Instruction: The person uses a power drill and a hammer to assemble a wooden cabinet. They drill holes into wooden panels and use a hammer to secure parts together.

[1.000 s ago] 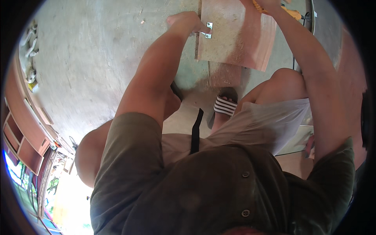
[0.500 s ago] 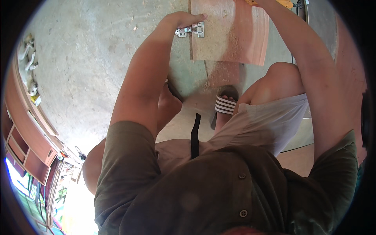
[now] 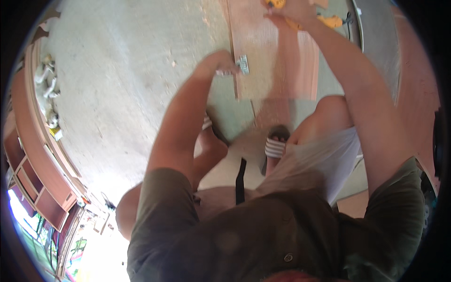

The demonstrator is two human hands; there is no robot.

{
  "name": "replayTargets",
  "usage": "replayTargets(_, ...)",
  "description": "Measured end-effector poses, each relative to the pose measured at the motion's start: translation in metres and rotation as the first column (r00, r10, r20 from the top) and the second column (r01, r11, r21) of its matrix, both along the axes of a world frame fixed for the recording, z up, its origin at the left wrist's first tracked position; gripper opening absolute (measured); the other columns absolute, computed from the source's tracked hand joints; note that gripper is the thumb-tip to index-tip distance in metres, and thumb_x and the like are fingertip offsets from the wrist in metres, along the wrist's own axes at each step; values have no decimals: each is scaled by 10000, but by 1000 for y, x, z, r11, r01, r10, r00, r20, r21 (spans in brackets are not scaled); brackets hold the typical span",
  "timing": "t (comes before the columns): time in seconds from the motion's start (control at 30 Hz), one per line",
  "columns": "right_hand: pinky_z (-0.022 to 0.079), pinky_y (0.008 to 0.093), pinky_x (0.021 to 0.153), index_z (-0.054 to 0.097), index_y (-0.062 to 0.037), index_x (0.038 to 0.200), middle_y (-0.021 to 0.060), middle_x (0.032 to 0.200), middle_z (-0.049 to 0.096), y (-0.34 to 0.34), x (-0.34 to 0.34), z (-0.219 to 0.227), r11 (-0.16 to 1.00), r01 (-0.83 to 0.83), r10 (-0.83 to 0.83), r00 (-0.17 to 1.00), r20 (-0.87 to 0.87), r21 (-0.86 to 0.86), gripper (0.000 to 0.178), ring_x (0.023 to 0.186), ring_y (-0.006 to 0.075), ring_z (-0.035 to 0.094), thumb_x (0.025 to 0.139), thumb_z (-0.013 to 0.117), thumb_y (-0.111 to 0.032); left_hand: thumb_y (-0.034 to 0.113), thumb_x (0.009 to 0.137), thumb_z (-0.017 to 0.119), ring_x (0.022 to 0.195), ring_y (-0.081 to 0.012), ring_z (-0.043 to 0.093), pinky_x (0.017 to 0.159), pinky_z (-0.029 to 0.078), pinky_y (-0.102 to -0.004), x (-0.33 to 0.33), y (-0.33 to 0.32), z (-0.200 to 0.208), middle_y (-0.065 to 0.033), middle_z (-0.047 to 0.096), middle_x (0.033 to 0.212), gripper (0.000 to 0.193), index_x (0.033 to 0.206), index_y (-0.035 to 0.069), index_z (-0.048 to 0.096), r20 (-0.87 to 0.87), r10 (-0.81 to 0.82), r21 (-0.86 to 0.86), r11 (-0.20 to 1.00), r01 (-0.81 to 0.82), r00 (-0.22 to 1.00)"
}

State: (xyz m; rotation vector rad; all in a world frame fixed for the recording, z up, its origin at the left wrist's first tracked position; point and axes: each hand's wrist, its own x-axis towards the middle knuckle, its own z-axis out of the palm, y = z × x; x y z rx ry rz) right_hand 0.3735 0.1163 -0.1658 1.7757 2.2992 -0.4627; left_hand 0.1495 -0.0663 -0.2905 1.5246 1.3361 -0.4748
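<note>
My right hand (image 3: 297, 13) is closed around a yellow corded power tool (image 3: 330, 21) above the far part of a reddish wooden board (image 3: 263, 84). Parts of the tool show on both sides of the hand, but its front end is cut off by the upper edge. At the board's left edge sits a silver cabinet hinge (image 3: 244, 65), its cup plate on the wood and its arm reaching past the edge. My left hand (image 3: 220, 62) is at this hinge, fingertips by the plate. Motion blurs its fingers, so their grip is unclear.
The board lies on a grey concrete floor (image 3: 127, 84) dotted with shavings. My sandaled foot (image 3: 276, 146) is close to its near edge. A dog (image 3: 48, 89) lies at the far left beside wooden furniture (image 3: 40, 155). Reddish panels (image 3: 413, 94) stand at the right.
The view has shifted, so the board and hinge appear lower and more of the power tool shows. My left hand has come down onto the hinge, its thumb no longer stretched out above it.
</note>
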Motion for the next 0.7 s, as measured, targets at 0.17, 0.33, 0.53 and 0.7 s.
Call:
replayTargets(0.17, 487, 531, 1007, 352, -222, 1538, 184, 1370, 577, 5, 2, -10, 1000, 25, -25, 1000, -6, -2, 1024, 1280, 359, 590, 697, 843, -538, 351, 722, 740, 727, -316, 692, 683, 537, -435, -25, 6, 21, -193, 722, 815, 413, 921, -10, 763, 194, 200, 121, 967, -226, 960)
replayTargets(0.33, 468, 516, 1020, 336, -198, 1561, 162, 1373, 570, 12, 13, -26, 995, 42, -49, 996, -81, -91, 1085, 1278, 362, 577, 653, 875, -451, 355, 768, 731, 821, -325, 730, 747, 559, -436, -120, 32, 42, -231, 739, 875, 396, 905, -14, 765, -86, 465, 38, 885, -464, 881)
replayTargets(0.53, 493, 499, 1013, 352, -194, 1537, 171, 1334, 577, -14, 18, -10, 987, 113, -126, 985, -118, -112, 999, 1256, 364, 586, 693, 855, -372, 351, 807, 734, 1282, -392, 561, 1055, 481, -454, -177, 9, 82, -230, 533, 1416, 732, 1448, 84, 500, -549, 629, 410, 776, -478, 550)
replayTargets(0.7, 503, 500, 1000, 341, -171, 1523, 176, 1293, 584, -64, 44, 65, 960, 208, -216, 976, -21, -186, 982, 1237, 372, 592, 703, 851, -347, 385, 840, 728, 1323, -420, 508, 1118, 426, -486, -216, -44, 156, -239, 473, 1467, 776, 1493, 86, 436, -287, 729, 583, 647, -491, 621)
